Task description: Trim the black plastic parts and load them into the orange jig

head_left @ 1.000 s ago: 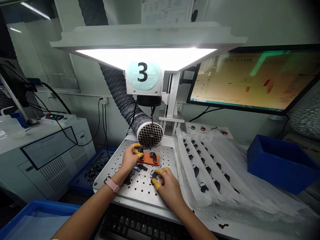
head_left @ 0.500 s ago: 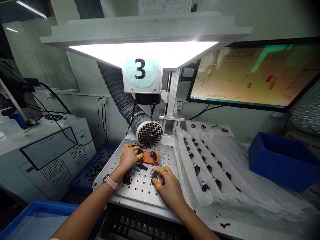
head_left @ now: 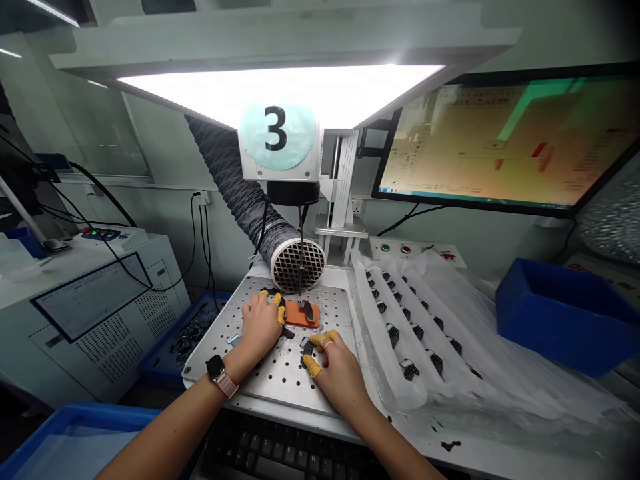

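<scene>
My left hand (head_left: 260, 321), with yellow finger cots, lies over small dark parts on the perforated metal plate (head_left: 280, 380), its fingertips at the left end of the orange fixture (head_left: 301, 315). A dark part sits on that fixture. My right hand (head_left: 334, 373), also in yellow cots, pinches a small black part (head_left: 307, 347) just in front of the fixture. Whether the left fingers grip anything is hidden.
A laser head marked 3 (head_left: 278, 143) hangs above the plate beside a ribbed exhaust hose (head_left: 298, 265). Plastic sheets with rows of black parts (head_left: 415, 333) lie to the right. A blue bin (head_left: 560, 313), a monitor (head_left: 500, 147) and a keyboard (head_left: 280, 453) surround the plate.
My left hand has drawn back from the fixture's left end and lowered onto the loose parts. My right hand has stayed in place.
</scene>
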The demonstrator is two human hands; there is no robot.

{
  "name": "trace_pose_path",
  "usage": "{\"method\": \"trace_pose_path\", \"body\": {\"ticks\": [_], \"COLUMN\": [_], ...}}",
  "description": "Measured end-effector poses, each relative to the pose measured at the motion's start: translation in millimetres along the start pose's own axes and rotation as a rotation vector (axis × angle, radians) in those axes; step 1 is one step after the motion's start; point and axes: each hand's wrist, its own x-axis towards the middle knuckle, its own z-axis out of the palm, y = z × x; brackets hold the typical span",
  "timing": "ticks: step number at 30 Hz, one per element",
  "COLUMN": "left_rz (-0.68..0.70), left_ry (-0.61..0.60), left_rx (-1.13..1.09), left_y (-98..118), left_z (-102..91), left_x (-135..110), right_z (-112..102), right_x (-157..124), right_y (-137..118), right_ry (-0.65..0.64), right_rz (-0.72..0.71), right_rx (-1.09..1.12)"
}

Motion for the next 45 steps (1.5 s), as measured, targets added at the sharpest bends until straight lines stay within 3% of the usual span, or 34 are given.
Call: {"method": "trace_pose_path", "body": {"ticks": [12, 18, 23, 38, 45], "left_rz": [0.0, 0.018, 0.071, 0.152, 0.071], "left_ry": [0.008, -0.001, 0.011, -0.034, -0.036], "left_rx": [-0.042, -0.109, -0.071, -0.003, -0.092], "left_y": [-4.0, -22.1, -20.4, -8.7, -19.5], "left_z": [4.7, 1.4, 0.9, -3.6, -1.8], "left_x": [7.2, 18.4, 14.8, 8.8, 16.7], "right_z": [0.2, -0.2, 3.8, 3.4, 5.5], "right_x": [-1.4, 1.2, 2.2, 3.6, 3.4], "right_y": [0.2, 3.6, 9.3, 8.9, 11.9], "right_ry": [0.049, 0.028, 0.029, 0.071, 0.099], "right_rz": [0.016, 0.091, 0.069, 0.053, 0.071], "right_rx": [0.07, 0.345, 0.535, 0.541, 0.629]}}
